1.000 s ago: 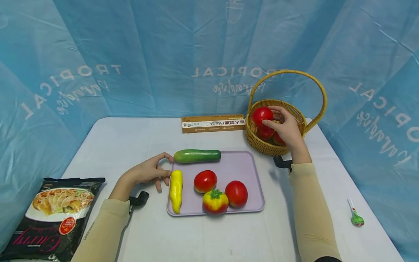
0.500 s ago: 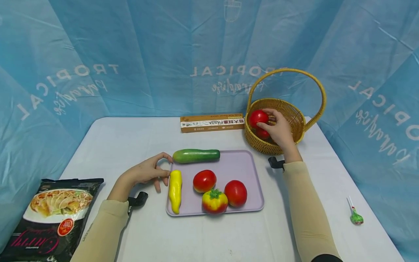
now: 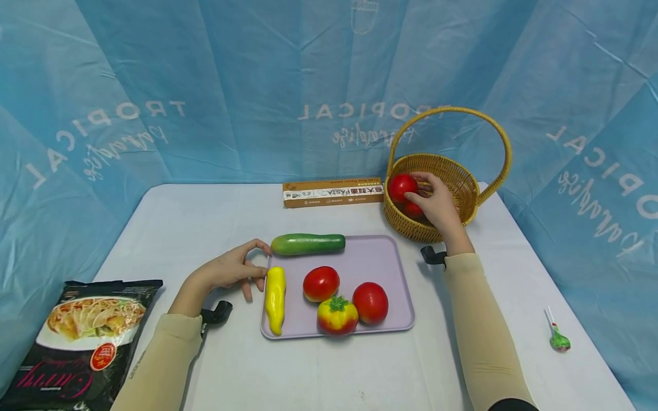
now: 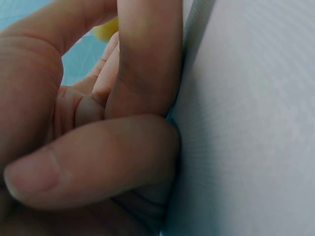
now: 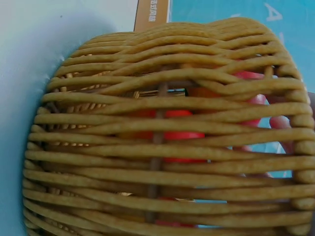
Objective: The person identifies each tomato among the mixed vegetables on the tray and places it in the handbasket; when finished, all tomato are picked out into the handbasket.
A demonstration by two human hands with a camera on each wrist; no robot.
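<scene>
Basket (image 3: pixel 447 166): red tomatoes (image 3: pixel 402 187); can't tell whether your right grip (image 3: pixel 437 202) clamps one
Tray (image 3: pixel 377 260): vegetables (image 3: pixel 321 283); your left grip (image 3: pixel 228 269) apart, at its edge
Box (image 3: pixel 334 194): "PASTA", mirrored
Bag (image 3: pixel 67 359): "Curry"

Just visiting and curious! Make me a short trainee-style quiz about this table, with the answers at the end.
1. On the tray, the yellow pepper lies along which edge, from the person's side?
A) far
B) left
C) right

2. True or false: both hands are at the basket.

3. How many things lie on the tray?

Key:
1. B.
2. False: the right hand holds a red tomato at the basket; the left hand is at the tray's left edge.
3. Five: the pepper, a green vegetable, two more tomatoes and a red-and-yellow fruit.
</scene>
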